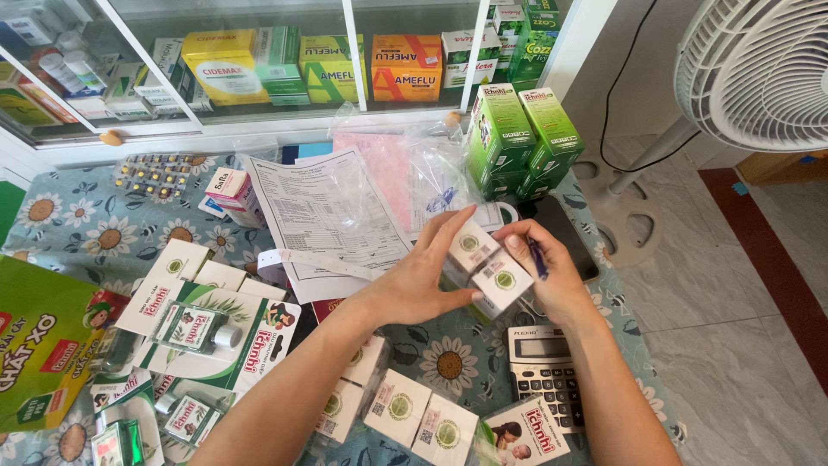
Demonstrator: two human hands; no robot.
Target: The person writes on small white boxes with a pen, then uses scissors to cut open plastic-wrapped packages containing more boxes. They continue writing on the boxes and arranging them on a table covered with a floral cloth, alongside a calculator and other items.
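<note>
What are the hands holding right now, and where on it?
Both hold small white boxes: left hand on their left side, right hand on the right, also gripping a pen.

Both forearms reach forward — left hand (423, 280) cupped, right hand (548, 276) curled, fingertips nearly meeting.

Boxes: two small white cartons (488, 266) with round green emblems, side by side, tilted.
Position: clasped between both hands' fingers.

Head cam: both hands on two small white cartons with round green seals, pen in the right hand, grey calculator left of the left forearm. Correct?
Not quite. The grey calculator lies by the right forearm, not left of the left one, as the head view shows. The rest holds: left hand and right hand grip the small white cartons with round green seals, and the right holds a pen.
</note>
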